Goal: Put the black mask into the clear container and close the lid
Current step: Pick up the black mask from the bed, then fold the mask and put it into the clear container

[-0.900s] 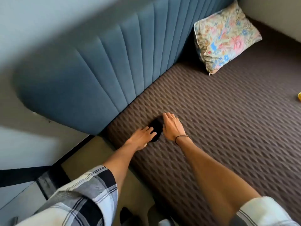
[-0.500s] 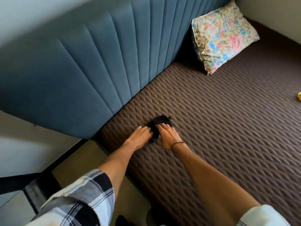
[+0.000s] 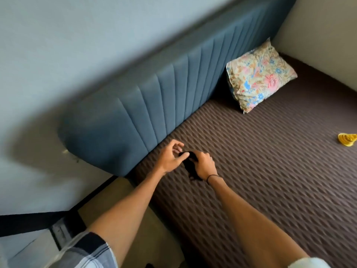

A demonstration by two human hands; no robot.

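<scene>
The black mask hangs bunched between my two hands, lifted a little above the brown quilted mattress near the blue headboard. My left hand pinches its upper edge with thumb and fingers. My right hand, with a thin black band at the wrist, is closed over the mask's right side and hides much of it. No clear container or lid is in view.
A padded blue headboard runs along the wall behind the hands. A floral pillow leans in the far corner. A small yellow object lies on the mattress at the right. The floor shows at the bed's left edge.
The mask lay flat on the mattress under both hands; now both hands have gathered it and raised it off the surface. The view has shifted back and to the left.
</scene>
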